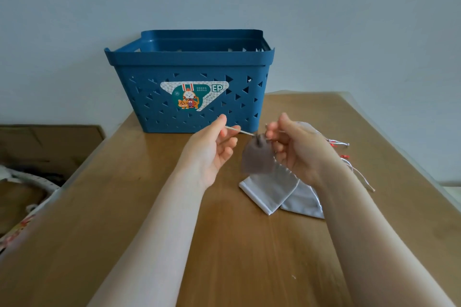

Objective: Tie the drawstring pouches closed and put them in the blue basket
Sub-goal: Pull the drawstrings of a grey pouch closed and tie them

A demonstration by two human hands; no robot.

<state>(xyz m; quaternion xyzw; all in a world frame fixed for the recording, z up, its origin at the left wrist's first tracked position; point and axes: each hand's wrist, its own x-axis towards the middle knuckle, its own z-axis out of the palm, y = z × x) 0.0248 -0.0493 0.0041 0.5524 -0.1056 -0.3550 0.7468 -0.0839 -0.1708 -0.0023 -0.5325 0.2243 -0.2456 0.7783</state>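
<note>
A sheer grey drawstring pouch point(255, 158) hangs in the air between my hands, its neck gathered. My left hand point(212, 149) pinches one end of its pale drawstring point(240, 131) and holds it out to the left. My right hand point(296, 147) pinches the other end close to the pouch's neck. Below them, two flat grey pouches point(274, 194) lie overlapped on the wooden table point(149, 207). The blue basket point(189, 62) stands behind my hands at the table's far edge, with a cartoon sticker on its front wall.
More pouches with red-and-white strings point(341, 149) lie on the table behind my right hand. A cardboard box point(50, 147) and patterned cloth sit off the table's left edge. A pale wall rises behind the basket.
</note>
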